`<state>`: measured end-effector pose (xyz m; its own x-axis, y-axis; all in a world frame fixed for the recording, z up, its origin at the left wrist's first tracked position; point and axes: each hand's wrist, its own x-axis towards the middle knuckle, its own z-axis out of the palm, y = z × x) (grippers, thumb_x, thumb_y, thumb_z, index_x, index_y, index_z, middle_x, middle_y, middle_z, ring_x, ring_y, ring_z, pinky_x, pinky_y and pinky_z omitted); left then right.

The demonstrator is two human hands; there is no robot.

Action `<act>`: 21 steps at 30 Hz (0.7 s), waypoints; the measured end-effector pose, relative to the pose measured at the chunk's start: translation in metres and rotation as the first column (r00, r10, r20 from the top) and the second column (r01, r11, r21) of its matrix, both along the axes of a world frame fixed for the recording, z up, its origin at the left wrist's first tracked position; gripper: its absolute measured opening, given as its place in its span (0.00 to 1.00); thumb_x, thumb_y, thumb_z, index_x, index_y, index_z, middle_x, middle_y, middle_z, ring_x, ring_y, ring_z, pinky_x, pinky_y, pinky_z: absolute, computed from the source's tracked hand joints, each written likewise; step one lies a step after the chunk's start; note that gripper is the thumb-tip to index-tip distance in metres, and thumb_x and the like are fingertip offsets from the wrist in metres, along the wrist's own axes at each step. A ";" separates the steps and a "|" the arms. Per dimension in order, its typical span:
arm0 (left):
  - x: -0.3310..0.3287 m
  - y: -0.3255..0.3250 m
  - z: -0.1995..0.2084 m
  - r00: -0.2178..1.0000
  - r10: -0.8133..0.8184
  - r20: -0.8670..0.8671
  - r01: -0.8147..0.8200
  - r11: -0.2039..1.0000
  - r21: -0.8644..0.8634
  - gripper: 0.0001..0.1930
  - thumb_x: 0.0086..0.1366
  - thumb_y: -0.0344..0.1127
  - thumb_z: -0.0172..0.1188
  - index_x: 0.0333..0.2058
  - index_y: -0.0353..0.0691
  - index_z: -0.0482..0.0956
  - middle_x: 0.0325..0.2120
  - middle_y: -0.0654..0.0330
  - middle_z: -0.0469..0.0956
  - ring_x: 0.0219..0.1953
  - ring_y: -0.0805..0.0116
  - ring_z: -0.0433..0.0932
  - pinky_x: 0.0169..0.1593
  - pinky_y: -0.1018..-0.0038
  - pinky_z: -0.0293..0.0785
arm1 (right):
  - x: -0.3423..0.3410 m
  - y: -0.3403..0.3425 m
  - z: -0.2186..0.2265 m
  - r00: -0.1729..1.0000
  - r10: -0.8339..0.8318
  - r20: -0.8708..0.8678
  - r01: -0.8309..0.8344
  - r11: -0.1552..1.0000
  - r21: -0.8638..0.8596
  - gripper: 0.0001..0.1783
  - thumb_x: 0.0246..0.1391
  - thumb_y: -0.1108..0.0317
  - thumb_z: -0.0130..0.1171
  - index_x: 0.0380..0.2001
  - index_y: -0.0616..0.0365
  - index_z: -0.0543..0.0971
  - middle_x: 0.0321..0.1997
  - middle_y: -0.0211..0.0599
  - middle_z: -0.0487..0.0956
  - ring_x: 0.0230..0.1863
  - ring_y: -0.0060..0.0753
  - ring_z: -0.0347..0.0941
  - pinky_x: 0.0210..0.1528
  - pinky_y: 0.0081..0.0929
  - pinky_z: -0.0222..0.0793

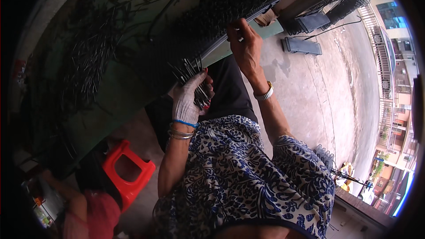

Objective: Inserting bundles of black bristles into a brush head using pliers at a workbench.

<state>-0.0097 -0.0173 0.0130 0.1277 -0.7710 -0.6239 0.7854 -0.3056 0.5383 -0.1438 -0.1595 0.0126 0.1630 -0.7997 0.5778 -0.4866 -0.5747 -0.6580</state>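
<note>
My left hand (pixel 187 100), in a whitish knit glove with a blue cuff edge, is closed around a bundle of thin black rods (pixel 202 96). The rods stick out above and below the fist. My bare right hand (pixel 247 49) is raised at the edge of a long dark rack (pixel 217 40). Its thumb and fingers are pinched together; whatever they hold is too small or hidden to make out. Dense rows of short black pieces (pixel 230 6) stand up from the rack. It rests on a green table (pixel 119 110), slanting from near my left hand toward the upper right.
A heap of loose black rods (pixel 90 57) lies on the table's left. A red plastic stool (pixel 142 168) stands at lower left beside a person in a pink top (pixel 95 214). Dark grey trays (pixel 303 45) lie on the concrete floor (pixel 305 93) at right.
</note>
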 end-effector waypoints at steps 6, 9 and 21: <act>-0.001 0.003 0.004 1.000 0.012 -0.014 -0.012 1.000 -0.008 0.05 0.61 0.32 0.64 0.33 0.37 0.81 0.22 0.61 0.80 0.20 0.73 0.78 0.23 0.78 0.77 | 0.004 0.001 0.000 0.996 0.087 0.024 -0.087 0.996 -0.005 0.04 0.55 0.77 0.59 0.34 0.60 0.77 0.26 0.36 0.77 0.25 0.23 0.74 0.27 0.21 0.67; 0.001 0.008 0.008 0.999 -0.016 0.049 0.017 1.000 -0.021 0.06 0.61 0.32 0.63 0.33 0.36 0.81 0.23 0.60 0.80 0.20 0.72 0.79 0.23 0.78 0.77 | 0.005 0.005 -0.011 0.998 0.041 -0.045 -0.039 0.999 0.029 0.04 0.55 0.75 0.60 0.34 0.59 0.77 0.29 0.37 0.77 0.26 0.29 0.75 0.28 0.25 0.69; 0.004 0.015 0.012 0.997 -0.001 0.082 0.002 1.000 -0.008 0.06 0.61 0.32 0.62 0.34 0.35 0.81 0.22 0.59 0.81 0.18 0.73 0.78 0.21 0.79 0.75 | 0.007 0.031 0.022 0.965 0.254 -0.059 -0.165 0.771 0.614 0.17 0.57 0.60 0.60 0.41 0.63 0.78 0.37 0.39 0.79 0.39 0.29 0.76 0.39 0.28 0.70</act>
